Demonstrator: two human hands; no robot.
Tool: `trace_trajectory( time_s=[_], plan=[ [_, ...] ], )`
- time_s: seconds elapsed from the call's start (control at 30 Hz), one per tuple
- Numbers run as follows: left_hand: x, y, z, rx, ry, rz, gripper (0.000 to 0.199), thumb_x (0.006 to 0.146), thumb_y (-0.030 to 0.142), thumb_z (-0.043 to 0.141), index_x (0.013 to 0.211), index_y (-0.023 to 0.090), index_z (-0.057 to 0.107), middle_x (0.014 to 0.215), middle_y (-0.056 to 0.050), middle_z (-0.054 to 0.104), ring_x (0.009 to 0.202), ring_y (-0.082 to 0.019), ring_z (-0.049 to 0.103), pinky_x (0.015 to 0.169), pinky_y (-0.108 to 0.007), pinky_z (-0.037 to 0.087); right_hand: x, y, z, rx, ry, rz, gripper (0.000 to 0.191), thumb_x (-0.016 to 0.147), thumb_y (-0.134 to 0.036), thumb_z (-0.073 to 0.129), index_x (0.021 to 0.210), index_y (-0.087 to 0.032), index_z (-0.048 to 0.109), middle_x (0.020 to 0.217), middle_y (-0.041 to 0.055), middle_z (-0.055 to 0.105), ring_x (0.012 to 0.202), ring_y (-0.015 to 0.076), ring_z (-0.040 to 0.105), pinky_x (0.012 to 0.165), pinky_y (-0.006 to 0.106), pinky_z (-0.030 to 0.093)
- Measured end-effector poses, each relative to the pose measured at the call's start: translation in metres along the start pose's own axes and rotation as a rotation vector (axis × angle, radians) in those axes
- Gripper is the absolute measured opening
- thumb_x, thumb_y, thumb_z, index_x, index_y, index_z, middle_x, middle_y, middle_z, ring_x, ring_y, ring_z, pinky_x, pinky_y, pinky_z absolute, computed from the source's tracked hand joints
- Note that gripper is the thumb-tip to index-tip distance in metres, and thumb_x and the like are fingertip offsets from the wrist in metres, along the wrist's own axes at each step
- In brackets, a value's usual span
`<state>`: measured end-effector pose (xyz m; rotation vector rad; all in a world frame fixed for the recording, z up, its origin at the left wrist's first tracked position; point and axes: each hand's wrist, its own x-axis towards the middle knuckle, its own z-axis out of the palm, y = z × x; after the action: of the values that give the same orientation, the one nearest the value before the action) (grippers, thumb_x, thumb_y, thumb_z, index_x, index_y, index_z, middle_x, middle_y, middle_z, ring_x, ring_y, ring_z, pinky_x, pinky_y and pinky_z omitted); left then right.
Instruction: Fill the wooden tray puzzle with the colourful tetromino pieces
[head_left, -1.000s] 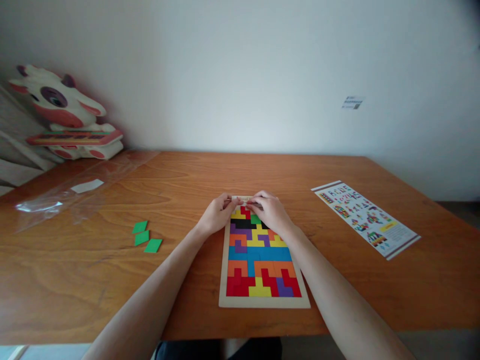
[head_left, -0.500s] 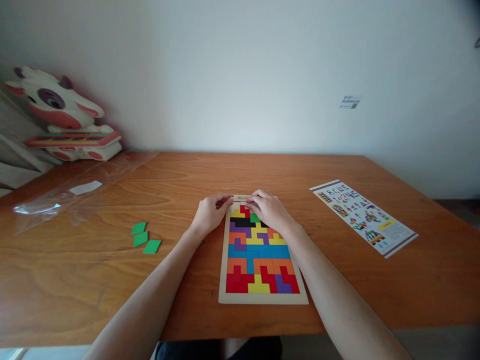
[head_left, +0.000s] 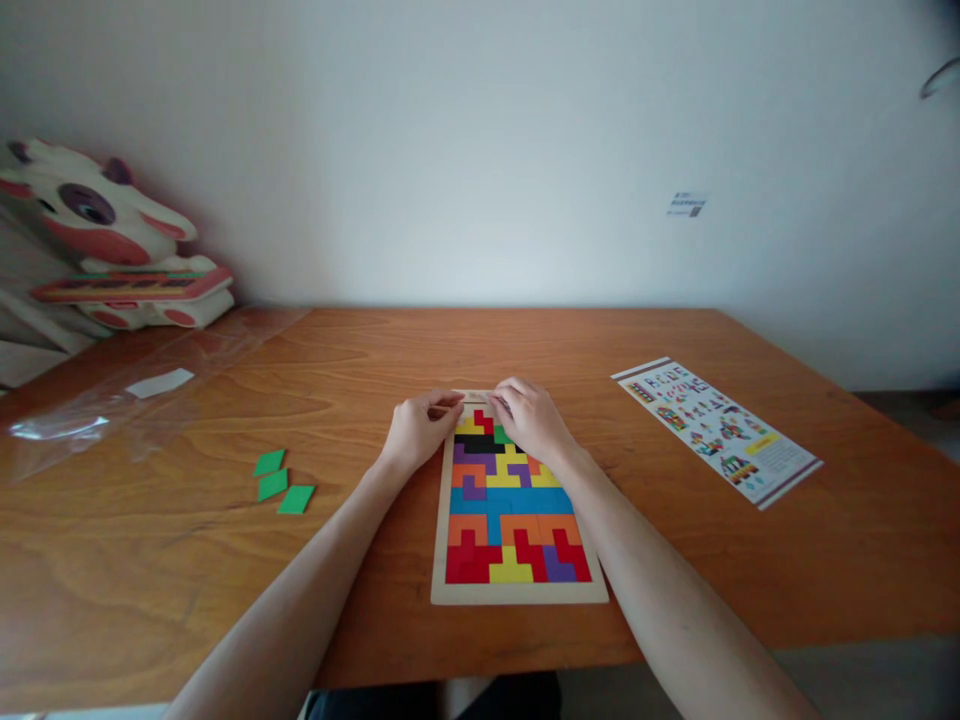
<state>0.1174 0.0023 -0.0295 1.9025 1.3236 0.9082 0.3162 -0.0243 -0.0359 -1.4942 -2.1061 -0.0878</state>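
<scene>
A wooden block puzzle board (head_left: 517,594) lies flat in front of me, mostly filled with flat coloured pieces, among them a blue piece (head_left: 536,500) and a yellow piece (head_left: 510,567). At its far left corner is my left hand (head_left: 420,428), thumb and fingertips drawn together by the frame. My right hand (head_left: 534,418) rests over the far right part with curled fingers, close to a green piece (head_left: 500,435). It covers some of the far rows. Whatever is between the fingertips of either hand is too small or hidden to make out.
Several green diamond-shaped pieces (head_left: 273,484) lie left of the board on the wooden table (head_left: 360,350). A printed pattern sheet (head_left: 716,430) lies to the right. Clear plastic wrapping (head_left: 217,345) and a cow-shaped toy keyboard (head_left: 142,290) are at the far left.
The view has shifted slightly, so the things on the table appear a little further left. Both hands stay at the board's far end, with barely any movement of the fingers.
</scene>
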Motion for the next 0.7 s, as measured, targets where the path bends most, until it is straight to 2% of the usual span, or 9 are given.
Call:
trace_trajectory(
  time_s=[0.17,0.3,0.4,0.53,0.7],
  plan=[
    [0.002,0.000,0.001,0.042,0.017,0.033,0.019,0.079,0.032,0.064,0.091,0.022,0.076,0.085,-0.002,0.076,0.079,-0.021,0.071,0.075,-0.030,0.057,-0.002,0.001,0.002,0.120,0.083,0.070,0.013,0.092,-0.020,0.053,0.091,-0.020,0.066,0.093,0.0063,0.070,0.090,0.0195,0.064,0.084,0.035,0.049],
    [0.004,-0.001,0.001,0.068,0.026,0.048,0.022,0.080,0.034,0.063,0.092,0.022,0.076,0.090,-0.003,0.077,0.083,-0.022,0.071,0.078,-0.032,0.057,-0.003,0.000,0.001,0.183,0.124,0.093,0.011,0.090,-0.020,0.055,0.089,-0.021,0.066,0.092,0.0057,0.072,0.087,0.0189,0.066,0.082,0.033,0.050],
    [0.006,-0.006,0.001,-0.012,0.002,0.016,0.027,0.081,0.036,0.062,0.100,0.021,0.075,0.093,-0.005,0.076,0.085,-0.022,0.071,0.080,-0.033,0.057,-0.003,-0.001,0.000,0.214,0.153,0.121,0.010,0.088,-0.021,0.056,0.087,-0.022,0.067,0.090,0.0054,0.073,0.084,0.0189,0.067,0.079,0.033,0.051],
    [0.009,-0.012,0.001,-0.188,-0.021,-0.010,0.039,0.079,0.036,0.064,0.114,0.020,0.069,0.091,-0.005,0.074,0.077,-0.019,0.072,0.073,-0.029,0.058,-0.005,0.001,0.002,0.273,0.172,0.185,0.007,0.084,-0.023,0.060,0.085,-0.023,0.066,0.086,0.0035,0.074,0.078,0.0181,0.069,0.074,0.031,0.052],
    [0.009,-0.010,0.001,-0.240,-0.035,-0.027,0.034,0.079,0.037,0.063,0.106,0.019,0.071,0.092,-0.005,0.074,0.080,-0.020,0.072,0.070,-0.027,0.056,-0.007,0.003,0.004,0.334,0.207,0.239,0.005,0.082,-0.024,0.061,0.080,-0.021,0.065,0.082,0.0028,0.074,0.071,0.0168,0.069,0.071,0.030,0.053]
  ],
)
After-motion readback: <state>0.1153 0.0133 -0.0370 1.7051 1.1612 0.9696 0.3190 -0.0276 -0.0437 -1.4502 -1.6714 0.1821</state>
